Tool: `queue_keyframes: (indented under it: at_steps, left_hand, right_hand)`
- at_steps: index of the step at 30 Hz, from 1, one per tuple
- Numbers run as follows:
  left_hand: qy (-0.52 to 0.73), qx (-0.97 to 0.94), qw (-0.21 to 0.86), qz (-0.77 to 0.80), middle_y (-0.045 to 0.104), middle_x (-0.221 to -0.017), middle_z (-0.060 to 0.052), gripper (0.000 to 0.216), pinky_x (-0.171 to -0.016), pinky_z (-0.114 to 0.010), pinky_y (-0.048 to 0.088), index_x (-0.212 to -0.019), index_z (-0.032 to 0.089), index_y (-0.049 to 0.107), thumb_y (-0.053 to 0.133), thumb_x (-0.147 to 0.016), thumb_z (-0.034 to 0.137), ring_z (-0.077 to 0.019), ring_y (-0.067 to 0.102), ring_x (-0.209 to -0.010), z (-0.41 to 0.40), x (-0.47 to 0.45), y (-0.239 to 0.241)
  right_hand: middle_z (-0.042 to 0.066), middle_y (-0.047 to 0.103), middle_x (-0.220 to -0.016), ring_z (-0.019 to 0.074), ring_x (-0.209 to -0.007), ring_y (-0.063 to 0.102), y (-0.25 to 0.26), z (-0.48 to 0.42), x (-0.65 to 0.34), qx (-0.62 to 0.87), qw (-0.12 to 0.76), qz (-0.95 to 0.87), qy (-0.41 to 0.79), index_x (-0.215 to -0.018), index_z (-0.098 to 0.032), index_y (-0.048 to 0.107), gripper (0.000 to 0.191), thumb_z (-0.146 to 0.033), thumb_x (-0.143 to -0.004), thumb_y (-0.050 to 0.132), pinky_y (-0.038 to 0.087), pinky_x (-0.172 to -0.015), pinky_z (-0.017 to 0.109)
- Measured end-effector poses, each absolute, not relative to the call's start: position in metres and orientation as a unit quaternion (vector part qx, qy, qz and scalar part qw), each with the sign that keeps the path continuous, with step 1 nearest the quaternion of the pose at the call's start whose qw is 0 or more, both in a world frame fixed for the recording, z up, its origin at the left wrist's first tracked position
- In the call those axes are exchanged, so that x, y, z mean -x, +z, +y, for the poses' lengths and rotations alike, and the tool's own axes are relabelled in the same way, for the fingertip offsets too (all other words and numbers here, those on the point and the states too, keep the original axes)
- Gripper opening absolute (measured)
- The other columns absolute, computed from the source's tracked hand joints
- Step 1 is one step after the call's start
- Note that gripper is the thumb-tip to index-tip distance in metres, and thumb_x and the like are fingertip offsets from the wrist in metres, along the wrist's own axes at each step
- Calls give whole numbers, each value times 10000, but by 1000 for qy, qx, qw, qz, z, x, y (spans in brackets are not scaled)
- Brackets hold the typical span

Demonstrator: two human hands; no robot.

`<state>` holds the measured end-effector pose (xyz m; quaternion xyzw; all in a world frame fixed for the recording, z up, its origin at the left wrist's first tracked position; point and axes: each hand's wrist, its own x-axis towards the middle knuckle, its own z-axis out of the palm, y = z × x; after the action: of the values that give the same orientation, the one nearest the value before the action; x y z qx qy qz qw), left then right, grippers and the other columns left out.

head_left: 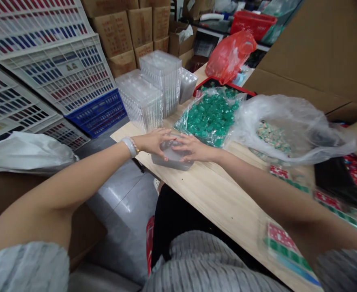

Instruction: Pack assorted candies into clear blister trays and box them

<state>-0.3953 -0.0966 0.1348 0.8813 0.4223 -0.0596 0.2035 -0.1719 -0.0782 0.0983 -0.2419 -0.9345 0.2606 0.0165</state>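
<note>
Both hands rest on a low stack of clear plastic trays (172, 163) at the near edge of the wooden table. My left hand (154, 142) lies over its left side with the fingers spread. On the right side, my right hand (193, 148) has its fingers stretched out across the top. Taller stacks of clear plastic trays (142, 97) stand just behind. Beyond the hands lies a clear bag of green plastic pieces (210, 115). Whether either hand grips the trays' sides is partly hidden.
An open white plastic bag (306, 117) with small pieces is at the right. Packs of red and green pieces (283, 239) lie near my right forearm. A red bag (229, 54) stands at the back. White crates (63, 73) and cardboard boxes (113, 34) are stacked at the left and behind.
</note>
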Motion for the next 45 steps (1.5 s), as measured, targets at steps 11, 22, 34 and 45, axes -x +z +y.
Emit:
queue_keyframes:
  at_steps: [11,22,34,45]
  left_hand:
    - [37,-906,216,363,297,-1362,-86,768,-987,-427,222,-1281,307,370,642,-602,541,-276,267,-1216,-83,411,109]
    - [44,-899,241,363,293,-1356,-61,800,-990,-452,198,-1284,339,348,629,-579,591,-295,235,-1222,-83,411,111]
    - [37,-894,213,394,310,-1350,-91,743,-975,-489,220,-1290,271,336,627,-636,469,-320,245,-1224,-95,402,123]
    - [51,-881,192,429,171,-1435,-107,779,-1037,-520,70,-1331,227,240,562,-684,518,-319,81,-1313,-112,400,137]
  right_hand:
    - [6,328,-1378,276,-1309,122,89,-82,175,269,69,-925,259,-1170,-302,520,540,-520,-683,599,56,-1040,527]
    - [-39,289,-1393,289,-1309,97,85,-79,172,264,72,-918,286,-1185,-350,495,539,-555,-692,568,53,-1040,530]
    - [44,324,-1356,319,-1284,148,107,-95,182,291,65,-929,220,-1109,-250,557,394,-395,-742,555,99,-1011,560]
    - [116,565,-898,202,-753,526,145,-128,208,295,-50,-954,33,-936,-126,582,242,-112,-813,374,392,-586,303]
